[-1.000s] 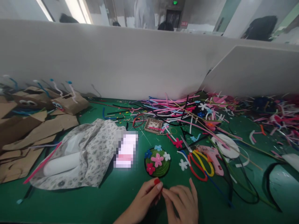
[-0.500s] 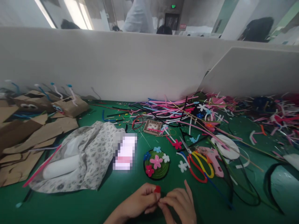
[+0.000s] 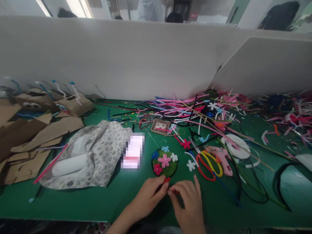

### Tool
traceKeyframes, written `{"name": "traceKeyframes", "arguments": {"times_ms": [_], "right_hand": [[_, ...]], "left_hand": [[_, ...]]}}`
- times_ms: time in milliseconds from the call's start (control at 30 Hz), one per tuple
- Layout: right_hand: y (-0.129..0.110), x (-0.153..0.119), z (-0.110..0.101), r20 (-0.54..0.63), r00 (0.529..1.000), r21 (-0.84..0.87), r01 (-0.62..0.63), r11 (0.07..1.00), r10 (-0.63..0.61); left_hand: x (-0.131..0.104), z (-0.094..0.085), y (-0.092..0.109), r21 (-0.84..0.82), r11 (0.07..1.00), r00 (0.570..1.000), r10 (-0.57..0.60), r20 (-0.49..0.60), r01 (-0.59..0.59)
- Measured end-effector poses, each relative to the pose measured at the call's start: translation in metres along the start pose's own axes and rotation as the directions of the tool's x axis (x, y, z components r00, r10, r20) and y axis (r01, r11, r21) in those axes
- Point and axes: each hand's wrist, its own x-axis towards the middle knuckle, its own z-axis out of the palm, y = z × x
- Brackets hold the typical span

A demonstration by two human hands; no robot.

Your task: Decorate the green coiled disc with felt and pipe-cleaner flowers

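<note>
My left hand (image 3: pixel 152 194) is closed in a pinch on a small red piece (image 3: pixel 167 179), whose kind I cannot make out. Close by, the fingertips of my right hand (image 3: pixel 186 203) are pinched together, almost touching the left ones; what they hold is too small to tell, and the little finger sticks up. Just beyond both hands lies a round green coiled disc (image 3: pixel 173 167) with a dark rim. On it sit a pink flower (image 3: pixel 164 160), a red flower (image 3: pixel 157 169), a white flower (image 3: pixel 174 157) and two blue flowers.
Right of the disc are a loose white flower (image 3: pixel 191 165), scissors (image 3: pixel 207 169) with red and yellow handles, and a pink glue gun (image 3: pixel 226 164). Pipe cleaners (image 3: pixel 177 107) pile up behind. A lit phone (image 3: pixel 133 152), patterned cloth (image 3: pixel 102 146) and cardboard (image 3: pixel 36 149) lie left. A white partition (image 3: pixel 109 58) stands behind.
The view has tipped downward, so the table's near edge now shows. Both hands remain pinched together, now nearer the green disc, and the red piece shows smaller at the left fingertips.
</note>
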Motion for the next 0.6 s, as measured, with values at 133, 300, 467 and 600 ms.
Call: {"name": "traceKeyframes", "arguments": {"times_ms": [133,300,467,600], "right_hand": [[-0.001,0.000,-0.001,0.096,0.995,0.049,-0.041,0.998,0.036],[-0.001,0.000,-0.002,0.153,0.987,0.128,-0.074,0.989,0.054],[-0.004,-0.002,-0.004,0.238,0.968,0.205,-0.129,0.970,0.079],[-0.007,0.001,-0.006,0.250,0.965,0.245,-0.138,0.960,0.075]], "left_hand": [[-0.001,-0.011,0.004,0.105,0.994,0.999,0.005,0.032,-0.008],[-0.001,-0.012,0.008,0.024,1.000,1.000,0.013,0.028,-0.014],[-0.003,-0.010,0.004,-0.257,0.965,0.995,-0.031,0.094,0.054],[-0.003,-0.001,-0.001,-0.511,0.849,0.991,-0.115,0.067,0.133]]}}
